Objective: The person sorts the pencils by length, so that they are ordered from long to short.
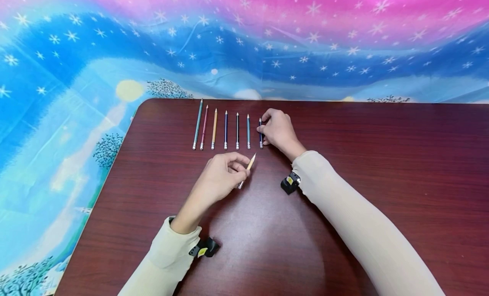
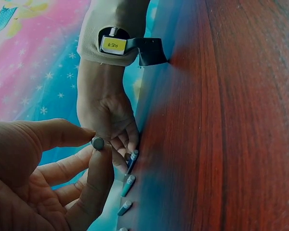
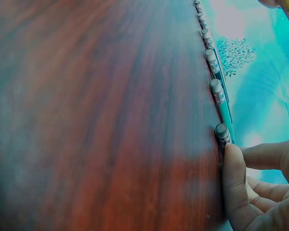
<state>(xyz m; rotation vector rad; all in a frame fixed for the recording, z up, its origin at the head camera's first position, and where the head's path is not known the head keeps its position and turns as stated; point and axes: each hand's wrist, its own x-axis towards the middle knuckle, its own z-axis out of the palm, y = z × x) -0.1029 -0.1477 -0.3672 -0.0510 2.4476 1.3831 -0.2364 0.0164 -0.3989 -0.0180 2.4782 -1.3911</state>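
My left hand (image 1: 225, 173) pinches a yellow pencil (image 1: 251, 162) above the table, its sharpened tip pointing up and away; in the left wrist view the pencil's eraser end (image 2: 98, 143) faces the camera between thumb and finger. At the right end of a row, my right hand (image 1: 280, 128) holds a short dark blue pencil (image 1: 261, 139) that lies on the table. Its finger and thumb sit close to the eraser (image 3: 222, 130) in the right wrist view. Just left of it lies a teal pencil (image 1: 248, 132), then a black pencil (image 1: 237, 132).
Further left in the row lie a blue pencil (image 1: 226, 130), an orange-yellow pencil (image 1: 214, 128), a pink pencil (image 1: 204, 126) and a long light-blue pencil (image 1: 198, 125), erasers lined up nearest me. Behind the dark wooden table (image 1: 382, 181) hangs a snowflake-patterned cloth (image 1: 305, 41).
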